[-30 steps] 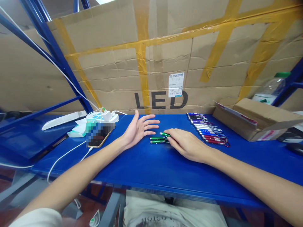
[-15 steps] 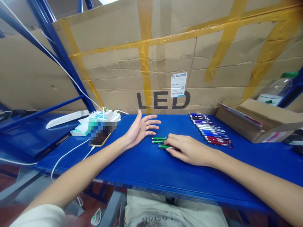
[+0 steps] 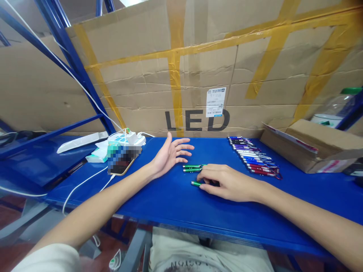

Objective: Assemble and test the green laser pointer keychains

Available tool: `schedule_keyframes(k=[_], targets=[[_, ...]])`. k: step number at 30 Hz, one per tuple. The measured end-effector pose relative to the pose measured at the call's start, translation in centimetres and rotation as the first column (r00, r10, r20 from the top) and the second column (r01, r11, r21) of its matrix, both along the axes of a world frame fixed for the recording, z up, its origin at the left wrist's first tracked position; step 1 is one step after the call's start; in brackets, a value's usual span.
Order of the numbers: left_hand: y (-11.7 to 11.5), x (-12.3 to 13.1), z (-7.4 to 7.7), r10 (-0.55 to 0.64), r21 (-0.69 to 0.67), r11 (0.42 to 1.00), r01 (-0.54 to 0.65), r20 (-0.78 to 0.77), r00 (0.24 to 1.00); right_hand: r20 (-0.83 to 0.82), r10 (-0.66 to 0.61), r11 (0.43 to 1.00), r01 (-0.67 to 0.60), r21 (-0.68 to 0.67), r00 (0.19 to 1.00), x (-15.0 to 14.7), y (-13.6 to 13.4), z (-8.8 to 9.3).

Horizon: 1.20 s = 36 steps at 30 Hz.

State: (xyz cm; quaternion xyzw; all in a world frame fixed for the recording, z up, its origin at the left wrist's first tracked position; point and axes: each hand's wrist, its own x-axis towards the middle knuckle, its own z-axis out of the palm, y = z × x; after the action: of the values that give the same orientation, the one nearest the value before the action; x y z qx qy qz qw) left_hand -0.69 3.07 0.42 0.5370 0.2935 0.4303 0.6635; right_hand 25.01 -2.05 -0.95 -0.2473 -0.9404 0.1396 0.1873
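Blue tabletop [image 3: 170,204] with green tubes [image 3: 193,170], a row of coloured tubes [image 3: 252,158], cardboard box [image 3: 326,138], phone [image 3: 124,164] and power strip [image 3: 138,141].

Carton [image 3: 136,90]: "LED" in large black capitals, low on its front.
Sticker [image 3: 216,99]: white, on the carton, partly over the D — it bears a barcode; its small print is too fine to read.
Shirt [image 3: 176,247]: dark letters, upside down, seemingly "OSION" — the rest unclear.
Small box [image 3: 323,138]: a pinkish mark on a white patch, illegible.
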Motion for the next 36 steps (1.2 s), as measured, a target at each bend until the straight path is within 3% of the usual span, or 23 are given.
schedule_keyframes(k=[8,19,25,32,36], targets=[[0.1,0.0,0.0,-0.012,-0.008,1.000,0.013,0.019,1.000,-0.036,-0.087,0.979,0.092,0.182,0.996,0.3,0.9,-0.7],[0.3,-0.1,-0.3,-0.014,0.002,1.000,0.014,-0.003,1.000,0.002,-0.094,0.987,0.093,0.133,0.996,0.5,1.0,-0.6],[0.3,-0.1,-0.3,-0.008,0.010,1.000,0.008,-0.010,1.000,0.034,-0.097,0.980,0.089,0.178,0.995,0.4,1.0,-0.9],[0.3,-0.1,-0.2,-0.005,0.008,1.000,0.005,0.015,1.000,-0.108,-0.190,0.972,0.203,0.118,0.976,0.3,0.7,-0.7],[0.2,-0.2,-0.1,-0.006,0.005,1.000,0.006,0.021,1.000,-0.094,-0.193,0.975,0.202,0.097,0.977,0.4,0.5,-0.7]])
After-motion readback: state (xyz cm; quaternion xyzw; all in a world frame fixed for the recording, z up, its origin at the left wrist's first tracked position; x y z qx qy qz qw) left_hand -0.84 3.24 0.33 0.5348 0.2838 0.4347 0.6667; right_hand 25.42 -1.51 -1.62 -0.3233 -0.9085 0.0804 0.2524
